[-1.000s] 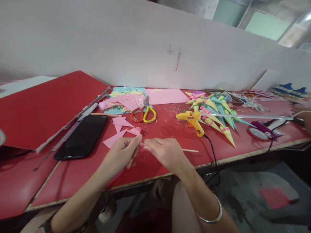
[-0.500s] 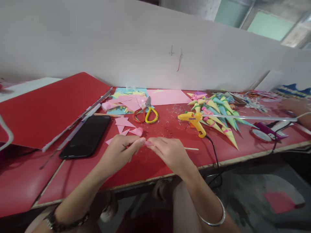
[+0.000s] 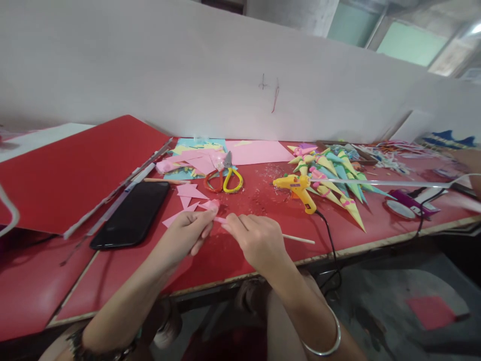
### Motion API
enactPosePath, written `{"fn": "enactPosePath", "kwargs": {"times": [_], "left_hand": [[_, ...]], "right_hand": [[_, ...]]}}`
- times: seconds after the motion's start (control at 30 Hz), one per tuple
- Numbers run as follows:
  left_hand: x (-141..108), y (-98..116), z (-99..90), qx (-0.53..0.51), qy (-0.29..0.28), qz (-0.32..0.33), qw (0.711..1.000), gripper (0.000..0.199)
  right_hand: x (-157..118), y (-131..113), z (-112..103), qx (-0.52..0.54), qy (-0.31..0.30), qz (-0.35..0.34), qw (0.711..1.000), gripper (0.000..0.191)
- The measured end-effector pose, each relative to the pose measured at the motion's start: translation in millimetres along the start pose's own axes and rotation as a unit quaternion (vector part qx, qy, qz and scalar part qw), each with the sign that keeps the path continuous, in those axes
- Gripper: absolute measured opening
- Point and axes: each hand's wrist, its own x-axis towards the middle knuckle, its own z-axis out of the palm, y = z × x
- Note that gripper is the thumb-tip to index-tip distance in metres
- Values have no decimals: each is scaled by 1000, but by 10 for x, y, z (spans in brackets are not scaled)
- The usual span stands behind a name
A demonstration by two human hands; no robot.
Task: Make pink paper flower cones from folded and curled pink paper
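Between my two hands a small pink paper piece (image 3: 220, 220) is stretched, pinched at both ends. My left hand (image 3: 190, 230) is closed on its left end, with thumb and forefinger together. My right hand (image 3: 259, 238) is closed on the right end, and a thin pale stick (image 3: 299, 239) shows beyond that hand; whether the hand touches it I cannot tell. Pink paper cut-outs (image 3: 187, 192) lie just behind my left hand. Scissors (image 3: 228, 175) with one red and one yellow handle rest behind them. A yellow glue gun (image 3: 296, 189) lies to the right.
A black phone (image 3: 133, 213) lies at the left, beside a large red board (image 3: 82, 170). Yellow, green and blue paper cones (image 3: 351, 185) are piled at the back right. A cable (image 3: 330, 230) hangs over the table edge (image 3: 361, 250). Another person's hand (image 3: 466, 163) is at the far right.
My hands have drawn slightly apart, showing more of the pink piece between them. More of the pale stick shows past my right hand. The view has shifted slightly.
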Motion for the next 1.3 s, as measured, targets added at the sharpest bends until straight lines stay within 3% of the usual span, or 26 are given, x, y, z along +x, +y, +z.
{"fn": "enactPosePath", "kwargs": {"times": [0.33,0.53,0.7,0.87,1.1,1.3], "left_hand": [[2,2,7,-43,12,-5,999,46],[-8,-16,6,19,47,9,999,47],[-19,3,4,126,102,93,982,48],[-41,-10,11,171,115,110,972,49],[-35,-53,-40,267,180,206,924,48],[-8,-78,-33,247,178,192,933,47]], "right_hand": [[5,-22,47,-41,75,-18,996,20],[-1,-12,66,-15,44,-22,999,24],[16,2,62,-2,28,-19,999,29],[17,12,67,11,18,-32,999,34],[19,-32,80,14,26,-50,998,36],[25,2,58,32,-6,-57,998,36]]}}
